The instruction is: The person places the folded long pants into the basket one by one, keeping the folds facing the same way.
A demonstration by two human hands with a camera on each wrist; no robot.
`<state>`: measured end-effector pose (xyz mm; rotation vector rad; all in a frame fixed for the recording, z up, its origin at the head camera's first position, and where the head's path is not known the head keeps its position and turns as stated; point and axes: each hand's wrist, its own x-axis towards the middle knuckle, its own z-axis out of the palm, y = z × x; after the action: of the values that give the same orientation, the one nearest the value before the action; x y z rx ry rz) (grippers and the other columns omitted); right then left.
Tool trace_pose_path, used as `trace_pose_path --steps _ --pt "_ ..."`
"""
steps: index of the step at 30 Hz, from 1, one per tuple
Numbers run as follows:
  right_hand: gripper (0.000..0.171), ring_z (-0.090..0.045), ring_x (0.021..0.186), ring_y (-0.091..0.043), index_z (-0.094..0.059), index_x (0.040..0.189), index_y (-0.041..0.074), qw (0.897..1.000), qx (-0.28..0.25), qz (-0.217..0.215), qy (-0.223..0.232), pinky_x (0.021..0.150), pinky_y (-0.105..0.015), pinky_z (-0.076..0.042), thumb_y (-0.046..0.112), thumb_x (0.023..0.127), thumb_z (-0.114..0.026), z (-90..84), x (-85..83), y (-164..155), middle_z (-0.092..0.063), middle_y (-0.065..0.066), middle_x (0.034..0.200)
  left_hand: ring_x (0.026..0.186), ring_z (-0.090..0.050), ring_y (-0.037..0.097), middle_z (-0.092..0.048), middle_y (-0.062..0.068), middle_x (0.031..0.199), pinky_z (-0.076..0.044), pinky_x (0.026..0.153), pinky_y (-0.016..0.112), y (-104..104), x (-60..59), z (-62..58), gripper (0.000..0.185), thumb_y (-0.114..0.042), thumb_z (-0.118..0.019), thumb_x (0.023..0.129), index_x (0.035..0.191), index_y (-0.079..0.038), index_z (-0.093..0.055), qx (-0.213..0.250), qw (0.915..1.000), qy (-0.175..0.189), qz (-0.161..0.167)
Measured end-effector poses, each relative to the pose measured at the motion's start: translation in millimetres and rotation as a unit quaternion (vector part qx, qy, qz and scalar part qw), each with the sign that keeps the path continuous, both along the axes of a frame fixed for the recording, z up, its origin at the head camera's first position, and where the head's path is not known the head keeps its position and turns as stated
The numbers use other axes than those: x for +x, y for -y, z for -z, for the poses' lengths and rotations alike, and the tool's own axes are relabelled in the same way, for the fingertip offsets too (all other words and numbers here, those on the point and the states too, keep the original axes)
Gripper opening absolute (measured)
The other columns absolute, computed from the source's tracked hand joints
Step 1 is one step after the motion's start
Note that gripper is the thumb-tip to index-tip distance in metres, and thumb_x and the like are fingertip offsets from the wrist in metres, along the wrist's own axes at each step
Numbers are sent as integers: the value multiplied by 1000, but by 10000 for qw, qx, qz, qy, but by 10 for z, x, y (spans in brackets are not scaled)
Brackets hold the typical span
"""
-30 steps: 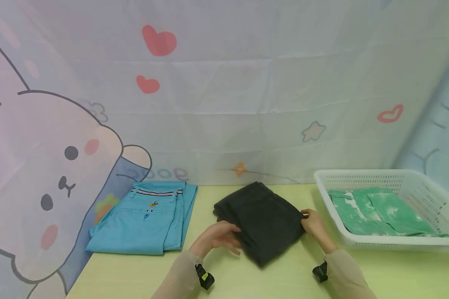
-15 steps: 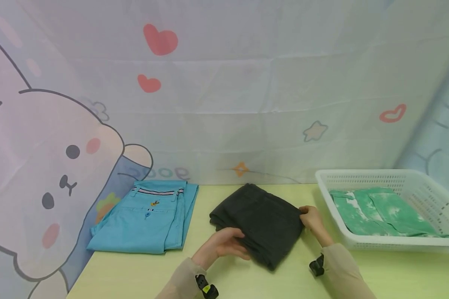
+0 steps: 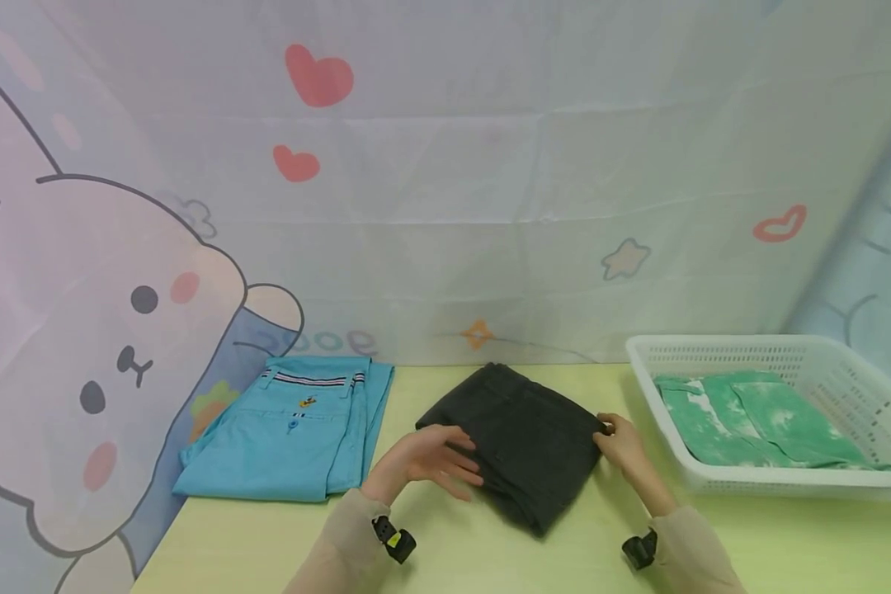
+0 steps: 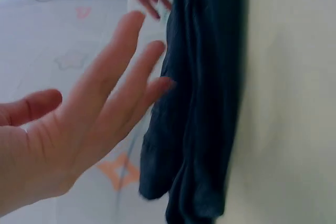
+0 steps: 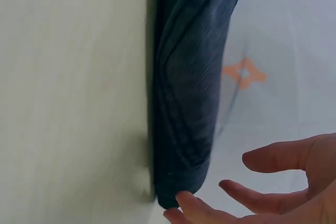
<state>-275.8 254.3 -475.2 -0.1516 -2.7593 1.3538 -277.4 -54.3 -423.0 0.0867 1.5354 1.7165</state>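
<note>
A folded dark grey garment lies on the yellow-green table, turned cornerwise. My left hand hovers at its left edge with the fingers straight and spread; in the left wrist view the left hand holds nothing, just short of the garment. My right hand is at the garment's right corner. In the right wrist view the right hand has relaxed fingers, and one fingertip touches the corner of the garment.
Folded light blue trousers lie at the table's left. A white perforated basket at the right holds a green and white garment. A cartoon-printed cloth backdrop hangs right behind the table.
The garment shifted slightly left. My left hand let go of its front left edge and opened, rising a little up and left. The right hand stayed at the right corner.
</note>
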Motion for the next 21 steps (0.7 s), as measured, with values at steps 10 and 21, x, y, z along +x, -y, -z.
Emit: trace_pose_path --steps 10,21 --pt "49 -46 107 -47 -25 134 -9 9937 -813 -469 609 70 -37 -52 6 90 -41 -236 465 205 -28 -41 128 112 -52 36 -45 24 131 -46 90 44 118 -280 -12 46 -21 -39 94 132 5 -36 -541 9840 -1373 -1001" --pt "59 -38 111 -56 -10 138 -7 9675 -2186 -721 1050 78 -49 -50 2 89 -41 -201 699 335 -12 -47 129 112 -50 40 -48 29 123 -46 90 45 51 -325 -82 41 -17 -43 93 126 9 -42 -827 9418 -2394 -2208"
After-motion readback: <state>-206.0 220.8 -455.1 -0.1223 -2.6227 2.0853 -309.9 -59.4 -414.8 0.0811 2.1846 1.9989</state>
